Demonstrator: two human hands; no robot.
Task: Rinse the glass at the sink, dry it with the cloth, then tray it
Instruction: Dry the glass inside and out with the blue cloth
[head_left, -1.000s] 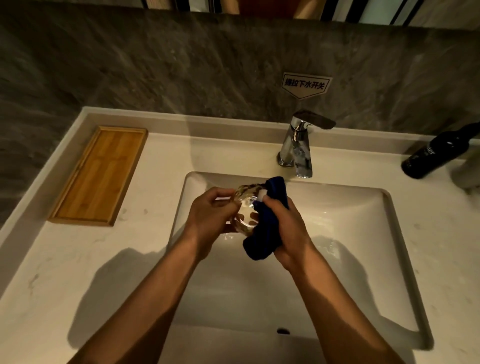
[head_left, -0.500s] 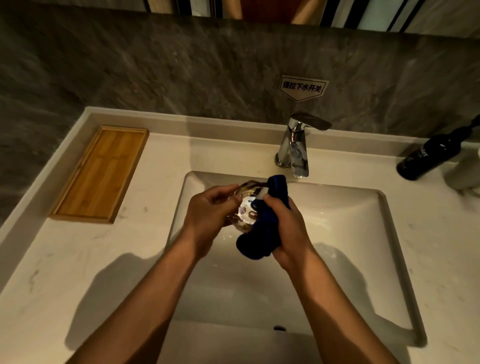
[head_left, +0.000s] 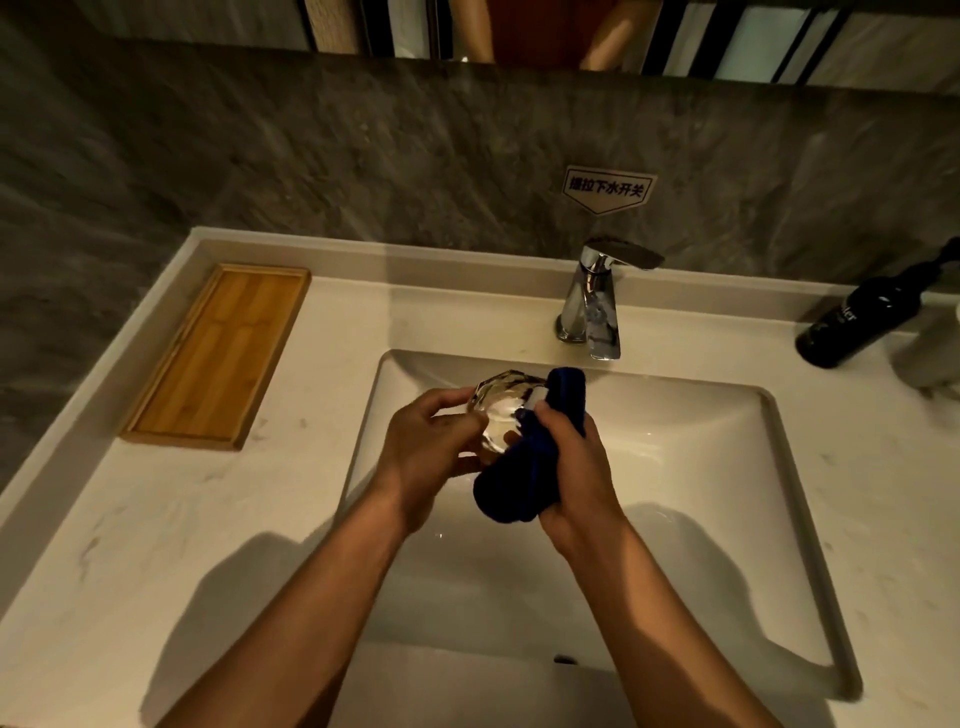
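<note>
Over the white sink basin (head_left: 675, 467) my left hand (head_left: 421, 452) grips a clear faceted glass (head_left: 501, 410), tipped on its side. My right hand (head_left: 576, 467) clutches a dark blue cloth (head_left: 530, 467) pressed against the glass's right side; part of the cloth hangs below my fingers and part sticks up past the glass. The empty bamboo tray (head_left: 218, 358) lies on the counter to the left, well apart from both hands. The chrome faucet (head_left: 597, 306) stands behind the basin with no water running.
A dark bottle (head_left: 862, 322) lies tilted at the back right corner, next to a pale container at the frame's edge. A grey stone wall with a small sign (head_left: 608, 189) rises behind the white counter (head_left: 156, 545). A mirror strip runs along the top.
The glass has turned slightly in my left hand while the cloth rubs its side. Both hands stay over the basin in nearly the same place.
</note>
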